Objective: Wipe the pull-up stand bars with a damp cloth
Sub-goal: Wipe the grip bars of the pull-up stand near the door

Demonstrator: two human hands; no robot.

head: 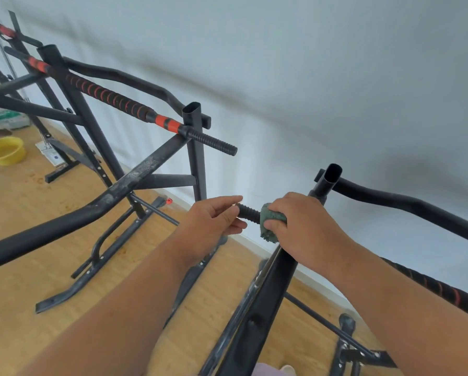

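Two bare forearms in the foreground, reaching up from the bottom edge toward a black pull-up stand. Right hand (pixel 306 229) curled over a green-grey cloth (pixel 271 223), clamping it around the ribbed black grip (pixel 247 212) at the end of the near stand's bar, just below an open-topped upright tube (pixel 329 180). Left hand (pixel 212 223) pinching the free end of that same ribbed grip between thumb and fingers, close beside the cloth but apart from it. Hands near together on one short bar end, a stretch of bare ribbing showing between them. Cloth bunched, one ragged corner hanging below the bar. Sloping black frame member (pixel 268 289) running down from under the right hand toward the bottom edge. Curved black bar (pixel 406 204) bending away to the right behind the upright. Second pull-up stand (pixel 135 172) well apart on the left, its scuffed, dusty crossbar angled toward the camera and its top bar wrapped in black foam with red stripes (pixel 110 96). Yellow bowl (pixel 4 151) on the wooden floor (pixel 37 280) at far left. Pale wall (pixel 309 63) behind both stands.
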